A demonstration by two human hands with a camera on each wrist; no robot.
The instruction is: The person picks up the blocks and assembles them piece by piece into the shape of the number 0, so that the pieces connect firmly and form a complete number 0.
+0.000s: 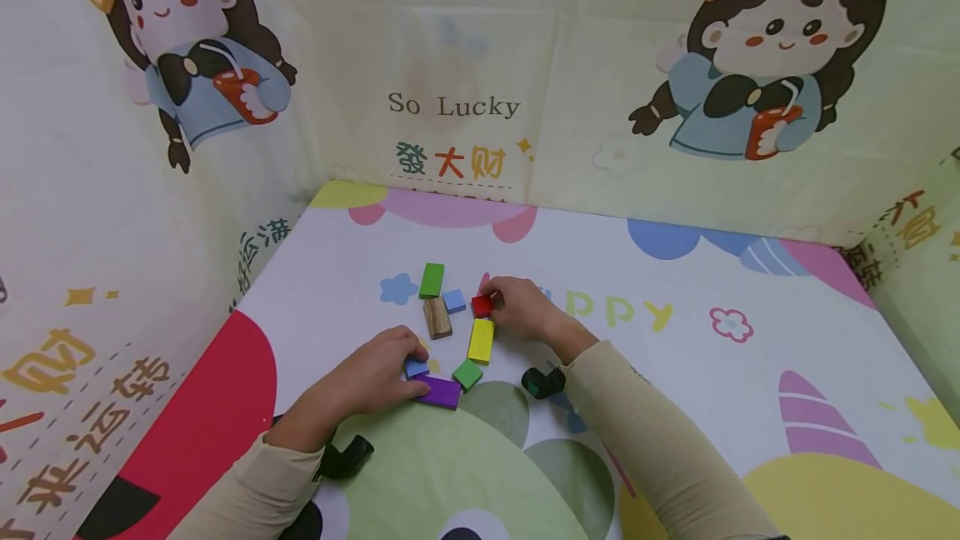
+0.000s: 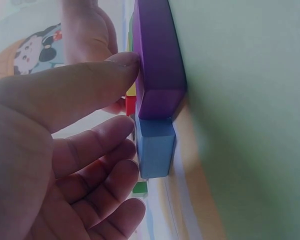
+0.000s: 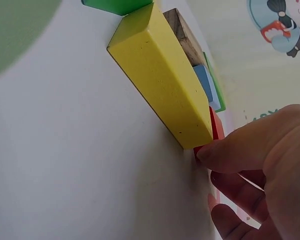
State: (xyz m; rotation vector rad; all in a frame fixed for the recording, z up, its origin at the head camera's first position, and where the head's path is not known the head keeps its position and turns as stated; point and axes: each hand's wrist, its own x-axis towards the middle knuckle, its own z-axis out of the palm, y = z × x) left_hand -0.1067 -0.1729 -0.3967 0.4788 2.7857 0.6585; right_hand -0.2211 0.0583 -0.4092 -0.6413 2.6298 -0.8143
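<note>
My left hand (image 1: 371, 377) lies over the near end of a group of wooden blocks. Its thumb touches the purple block (image 2: 162, 55), while the loosely bent fingers hover beside a small blue block (image 2: 156, 147) that abuts it. With thumb and fingers, my right hand (image 1: 525, 307) pinches a red block (image 1: 481, 306) at the far end of the yellow block (image 3: 162, 80). A small green block (image 1: 467, 374) sits between the yellow and purple ones. Left of the red block are a second blue block (image 1: 453, 301), a wood-grain block (image 1: 437, 317) and a longer green block (image 1: 431, 281).
The blocks lie on a table with a printed cartoon cover (image 1: 705, 390). Printed cloth walls (image 1: 577, 90) stand behind and at both sides. A black curved device (image 1: 543, 382) is at the right wrist, and a similar one (image 1: 348, 457) at the left.
</note>
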